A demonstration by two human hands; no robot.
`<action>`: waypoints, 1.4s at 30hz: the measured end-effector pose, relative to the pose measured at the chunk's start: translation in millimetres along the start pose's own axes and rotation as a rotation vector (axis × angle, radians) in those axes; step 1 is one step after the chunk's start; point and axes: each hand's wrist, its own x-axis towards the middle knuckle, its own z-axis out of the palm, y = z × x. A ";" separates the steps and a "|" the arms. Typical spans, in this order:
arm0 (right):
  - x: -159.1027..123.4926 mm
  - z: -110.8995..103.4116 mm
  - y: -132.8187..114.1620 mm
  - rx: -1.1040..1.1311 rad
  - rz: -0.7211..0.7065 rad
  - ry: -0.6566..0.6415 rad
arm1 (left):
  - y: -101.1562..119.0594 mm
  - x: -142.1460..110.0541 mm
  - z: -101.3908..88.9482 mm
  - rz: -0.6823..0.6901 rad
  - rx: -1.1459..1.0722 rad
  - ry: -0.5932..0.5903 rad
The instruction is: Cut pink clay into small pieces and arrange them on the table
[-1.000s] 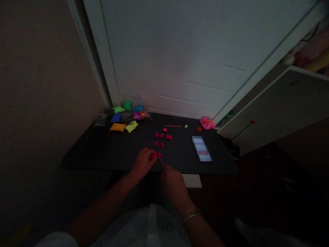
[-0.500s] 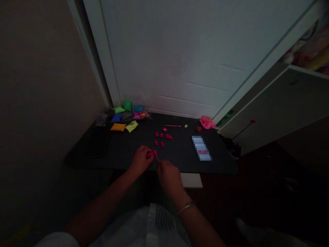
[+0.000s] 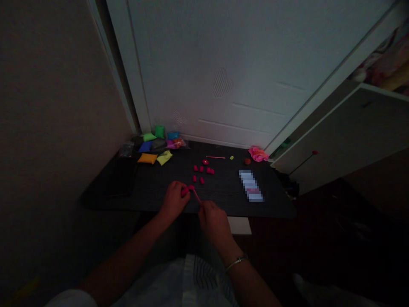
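Note:
My left hand (image 3: 175,197) is closed round a pink clay roll (image 3: 185,191) near the table's front edge. A small pink clay piece (image 3: 191,187) sits at the roll's right end. My right hand (image 3: 213,219) grips a thin pink modelling tool (image 3: 197,196), whose tip meets that small piece. Beyond the hands lie several short pink clay pieces (image 3: 201,169) in loose rows. Behind them is a pink piece with a pale spot (image 3: 205,162). The room is dim, so fine detail is hard to make out.
Coloured clay packets (image 3: 147,158) lie at the table's back left. A second thin pink tool (image 3: 215,157) and a small yellow-green bit (image 3: 231,157) are at the back. To the right are a phone (image 3: 251,185), a dark red lump (image 3: 247,161) and a pink ruffled thing (image 3: 258,154).
My right hand has shifted slightly right, and the tool's tip has moved with it. The small piece at the roll's end now stands further out from the left fingers.

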 end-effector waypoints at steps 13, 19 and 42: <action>6.4 -2.9 42.7 -0.028 0.251 0.193 | -4.8 5.0 -4.6 0.039 0.021 -0.114; 10.5 9.4 2.3 0.106 -0.019 0.181 | -10.0 2.4 -1.0 0.037 -0.009 -0.070; -3.0 1.2 51.9 0.274 0.238 0.278 | -2.8 0.7 -6.2 0.027 -0.028 0.005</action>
